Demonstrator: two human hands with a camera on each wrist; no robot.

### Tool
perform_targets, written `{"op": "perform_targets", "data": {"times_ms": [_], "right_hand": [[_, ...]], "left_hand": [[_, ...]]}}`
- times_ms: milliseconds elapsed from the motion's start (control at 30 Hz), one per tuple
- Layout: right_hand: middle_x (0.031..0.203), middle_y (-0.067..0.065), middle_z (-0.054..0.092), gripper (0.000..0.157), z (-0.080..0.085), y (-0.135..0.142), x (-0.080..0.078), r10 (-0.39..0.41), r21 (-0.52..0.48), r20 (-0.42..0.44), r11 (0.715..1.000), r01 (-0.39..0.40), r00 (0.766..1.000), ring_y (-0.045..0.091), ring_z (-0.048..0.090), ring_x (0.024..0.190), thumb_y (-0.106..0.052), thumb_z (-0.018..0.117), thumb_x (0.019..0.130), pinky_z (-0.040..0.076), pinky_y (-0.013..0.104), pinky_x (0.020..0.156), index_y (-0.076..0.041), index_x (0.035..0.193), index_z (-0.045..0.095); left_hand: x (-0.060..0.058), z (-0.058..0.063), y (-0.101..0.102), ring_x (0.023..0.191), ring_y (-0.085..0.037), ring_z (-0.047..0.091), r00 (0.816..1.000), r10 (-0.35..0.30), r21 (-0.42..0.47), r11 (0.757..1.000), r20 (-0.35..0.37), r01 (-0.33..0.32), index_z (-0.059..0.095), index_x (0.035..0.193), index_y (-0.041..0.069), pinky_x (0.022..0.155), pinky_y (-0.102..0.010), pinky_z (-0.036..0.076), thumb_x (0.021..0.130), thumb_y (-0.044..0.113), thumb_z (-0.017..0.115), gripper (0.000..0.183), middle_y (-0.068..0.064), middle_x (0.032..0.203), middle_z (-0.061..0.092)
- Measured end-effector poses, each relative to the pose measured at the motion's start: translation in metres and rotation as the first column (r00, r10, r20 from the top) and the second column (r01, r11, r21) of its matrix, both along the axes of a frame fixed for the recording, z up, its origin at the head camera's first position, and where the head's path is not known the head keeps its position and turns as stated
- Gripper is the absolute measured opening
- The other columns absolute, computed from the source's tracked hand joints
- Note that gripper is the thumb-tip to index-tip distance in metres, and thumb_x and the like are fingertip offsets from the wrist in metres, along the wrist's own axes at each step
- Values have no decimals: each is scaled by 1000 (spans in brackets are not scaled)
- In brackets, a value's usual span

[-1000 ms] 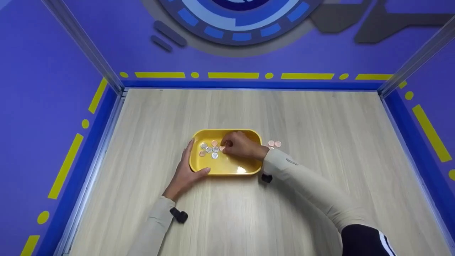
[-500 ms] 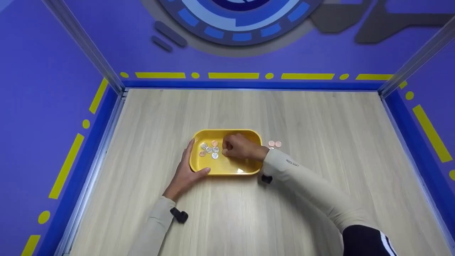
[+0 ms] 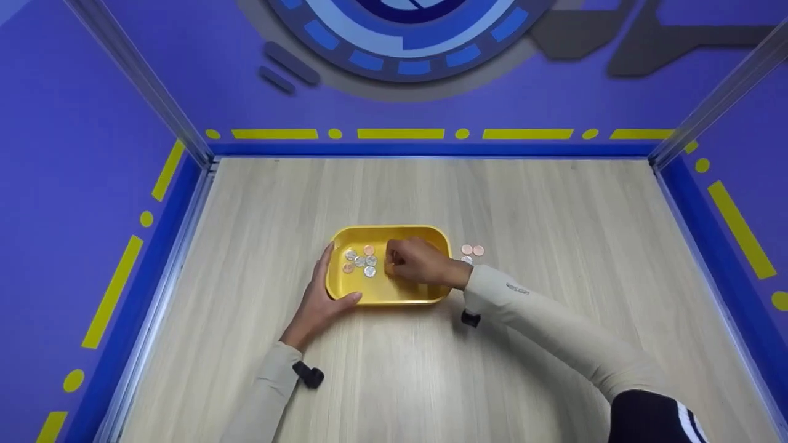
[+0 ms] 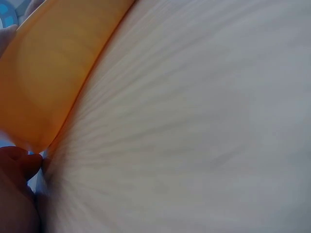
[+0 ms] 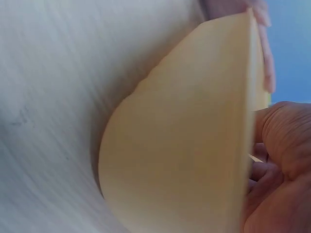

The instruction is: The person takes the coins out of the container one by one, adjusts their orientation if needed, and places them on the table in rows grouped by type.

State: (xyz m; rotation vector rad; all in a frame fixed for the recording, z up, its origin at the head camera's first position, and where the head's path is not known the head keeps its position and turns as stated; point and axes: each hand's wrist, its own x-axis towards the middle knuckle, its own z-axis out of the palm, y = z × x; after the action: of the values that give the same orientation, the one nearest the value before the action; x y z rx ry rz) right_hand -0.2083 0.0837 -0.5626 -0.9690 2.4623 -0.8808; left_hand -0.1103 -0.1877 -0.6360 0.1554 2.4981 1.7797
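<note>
My left hand [image 3: 320, 295] grips the left end of a yellow tray [image 3: 400, 302], fingers along its outer wall and thumb over the near rim. Inside the tray lie several silver and copper coins [image 3: 370, 271], grouped on its left half. My right hand [image 3: 422, 261] reaches over the right end into the tray, thumb and fingertips pinched together low over its floor; the copper coin seen at these fingertips earlier is hidden by them. In the right wrist view the tray's outer wall [image 5: 175, 136] stands in front of the curled fingers [image 5: 267, 179].
To the right of the tray, two copper coins [image 3: 478, 250] and a silver coin [image 3: 466, 260] lie on the wooden table [image 3: 554, 215], close to my right wrist. Blue panels [image 3: 400, 111] with yellow marks enclose the table at the back and sides.
My right fingers have closed over the copper coin at their tips, and the right wrist and forearm have shifted slightly right and nearer. My left hand keeps its hold; the head view has tilted slightly.
</note>
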Motion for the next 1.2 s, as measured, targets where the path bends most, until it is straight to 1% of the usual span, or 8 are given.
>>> {"op": "perform_targets", "data": {"times_ms": [167, 267, 367, 533, 600, 733, 833, 1200], "right_hand": [[86, 1, 67, 9, 10, 10, 4, -11, -39, -22, 999, 10, 1000, 13, 56, 74, -5, 78, 101, 46, 29, 68, 0, 105, 71], [87, 3, 68, 8, 13, 17, 3, -15, -59, -44, 998, 12, 999, 13, 57, 76, -2, 78, 99, 48, 30, 70, 0, 103, 72], [88, 4, 69, 9, 15, 27, 2, -22, -89, -49, 996, 17, 999, 14, 58, 78, 1, 78, 97, 49, 31, 72, 0, 102, 72], [87, 4, 69, 9, 18, 45, 3, -65, -145, -14, 987, 63, 998, 14, 59, 78, 3, 78, 95, 49, 31, 72, -2, 100, 72], [86, 4, 70, 8, 19, 51, 4, -82, -167, 6, 983, 82, 997, 14, 59, 77, 1, 78, 97, 49, 30, 71, -2, 100, 72], [87, 4, 72, 7, 22, 59, 6, -100, -201, 28, 974, 103, 995, 13, 60, 76, -5, 79, 101, 49, 27, 69, -2, 101, 72], [88, 3, 72, 8, 25, 64, 7, -116, -207, 33, 971, 120, 993, 13, 60, 77, -8, 79, 102, 50, 26, 69, -3, 103, 73], [92, 5, 73, 10, 26, 85, 6, -188, -226, 67, 954, 199, 980, 17, 63, 82, -9, 81, 101, 52, 25, 72, -4, 105, 74]], "left_hand": [[0, 0, 0, 155, -29, 42, 1000, 8, -2, 1000, -6, -8, 12, 178, 36, 126, -52, 32, 86, 39, 94, 123, -6, 180, 26], [0, 0, 0, 156, -28, 40, 1000, 9, -1, 1000, -5, -9, 11, 178, 36, 126, -52, 31, 86, 40, 94, 123, -6, 180, 26], [0, 0, 0, 155, -29, 41, 1000, 6, 4, 1000, -7, -6, 11, 178, 36, 126, -52, 31, 87, 39, 93, 123, -6, 180, 26], [1, -1, 0, 155, -28, 41, 1000, 2, 9, 1000, -5, -2, 12, 178, 35, 126, -51, 32, 87, 38, 93, 123, -5, 181, 25], [1, -1, 0, 155, -28, 41, 1000, 1, 8, 1000, -3, -1, 12, 178, 35, 126, -51, 32, 87, 38, 93, 123, -5, 181, 25], [1, -1, 0, 151, -28, 45, 1000, 2, 6, 1000, -7, -2, 12, 179, 35, 124, -51, 33, 86, 38, 93, 123, -6, 180, 27], [1, -1, 0, 150, -28, 46, 1000, 2, 5, 1000, -10, -2, 11, 179, 35, 123, -51, 34, 87, 38, 93, 123, -6, 179, 27], [0, 0, 0, 154, -28, 43, 1000, -2, 8, 1000, -12, 2, 11, 179, 35, 125, -51, 33, 87, 38, 93, 123, -7, 180, 26]]}}
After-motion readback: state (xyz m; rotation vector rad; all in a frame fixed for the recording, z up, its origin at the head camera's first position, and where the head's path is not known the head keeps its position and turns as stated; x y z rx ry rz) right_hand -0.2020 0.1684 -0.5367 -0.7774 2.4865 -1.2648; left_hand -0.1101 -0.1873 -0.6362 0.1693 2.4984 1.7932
